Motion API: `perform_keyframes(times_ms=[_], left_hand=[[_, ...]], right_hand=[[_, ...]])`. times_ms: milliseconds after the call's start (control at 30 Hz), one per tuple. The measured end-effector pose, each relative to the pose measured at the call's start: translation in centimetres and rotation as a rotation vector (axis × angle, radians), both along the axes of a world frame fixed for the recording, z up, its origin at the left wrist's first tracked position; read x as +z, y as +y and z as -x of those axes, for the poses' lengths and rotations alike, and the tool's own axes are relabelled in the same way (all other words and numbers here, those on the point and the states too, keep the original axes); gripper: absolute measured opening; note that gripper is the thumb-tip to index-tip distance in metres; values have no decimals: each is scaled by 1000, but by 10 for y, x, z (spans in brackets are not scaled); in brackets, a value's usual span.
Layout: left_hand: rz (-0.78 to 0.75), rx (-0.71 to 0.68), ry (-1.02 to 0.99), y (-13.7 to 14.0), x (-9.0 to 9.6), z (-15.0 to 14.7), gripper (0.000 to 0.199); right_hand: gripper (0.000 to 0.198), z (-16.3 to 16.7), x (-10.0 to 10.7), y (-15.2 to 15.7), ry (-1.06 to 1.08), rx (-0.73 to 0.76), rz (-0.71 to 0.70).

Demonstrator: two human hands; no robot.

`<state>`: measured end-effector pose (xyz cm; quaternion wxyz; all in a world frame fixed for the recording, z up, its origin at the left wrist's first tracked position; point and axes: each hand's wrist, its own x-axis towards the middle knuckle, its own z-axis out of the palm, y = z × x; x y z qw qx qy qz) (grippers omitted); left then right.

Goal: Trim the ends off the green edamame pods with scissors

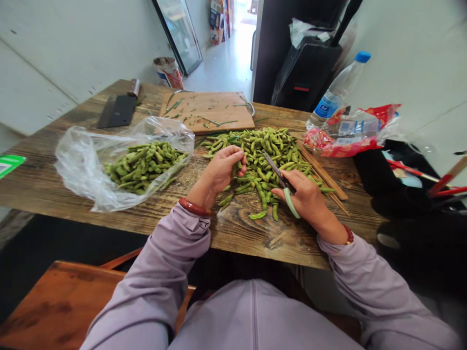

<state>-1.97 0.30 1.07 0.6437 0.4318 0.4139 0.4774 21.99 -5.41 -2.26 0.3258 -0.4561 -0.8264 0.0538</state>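
Note:
My right hand (306,194) is closed round the pale green handle of a pair of scissors (273,167), whose dark blades point up and left over a heap of green edamame pods (270,143). At the heap's left edge, my left hand (226,167) is pinched, with a green pod partly showing under its curled fingers. A few loose pods lie at the front of the heap, among them a flat, lighter pod (257,215). Left of my hands, a clear plastic bag (78,146) lies spread with more pods (146,167) in it.
Behind the heap lies a wooden cutting board (207,109) with green scraps. A cleaver (118,111) rests at the back left of the wooden table (175,218). Chopsticks (324,175), a plastic bottle (333,92) and red-and-clear packaging (357,133) are on the right.

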Motion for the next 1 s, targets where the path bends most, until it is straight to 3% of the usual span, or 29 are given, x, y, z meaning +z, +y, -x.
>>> perform_keyframes(times_ms=[100, 233, 333, 433, 800, 1000], left_hand=[[-133, -71, 225, 1, 0, 4, 13], [-397, -125, 708, 3, -3, 6, 7], [-479, -178, 983, 4, -7, 7, 5], [-517, -214, 1123, 4, -9, 8, 4], [-560, -257, 1240, 3, -11, 8, 7], [-533, -190, 886, 3, -6, 5, 10]], right_hand=[[40, 0, 0, 0, 0, -4, 4], [39, 0, 0, 0, 0, -7, 1], [41, -1, 0, 0, -7, -2, 1], [40, -1, 0, 1, -15, 1, 9], [38, 0, 0, 0, -3, -3, 3], [40, 0, -1, 1, 12, -7, 6]])
